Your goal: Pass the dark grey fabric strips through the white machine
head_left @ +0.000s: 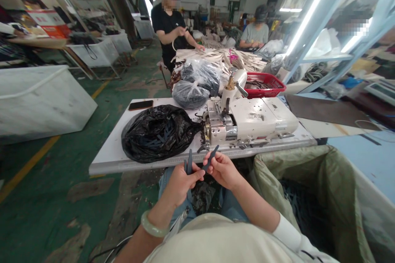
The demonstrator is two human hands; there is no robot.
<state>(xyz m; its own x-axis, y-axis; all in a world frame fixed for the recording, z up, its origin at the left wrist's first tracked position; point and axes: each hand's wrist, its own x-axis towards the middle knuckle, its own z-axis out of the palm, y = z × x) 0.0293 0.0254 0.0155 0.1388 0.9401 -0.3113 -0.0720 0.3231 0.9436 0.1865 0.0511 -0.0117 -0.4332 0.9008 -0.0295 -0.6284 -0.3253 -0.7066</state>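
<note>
Above my lap, at the table's front edge, my left hand (182, 181) is closed on dark leather-like strips (189, 161) that stick up between its fingers. My right hand (222, 169) pinches another dark strip (211, 158), tilted up to the right, its lower end close to the left fingertips. Just beyond the hands stands a white skiving-type machine (256, 117) with a metal working head (220, 125). Left of it an open black plastic bag (135, 135) holds similar dark strips (165, 136).
A phone (140, 105) lies on the white table (108, 156). Clear bags (191, 92) and a red basket (267, 82) stand behind the machine. At my right is a green sack (284, 160) with dark strips inside. A co-worker (168, 20) stands beyond, handling pale strips.
</note>
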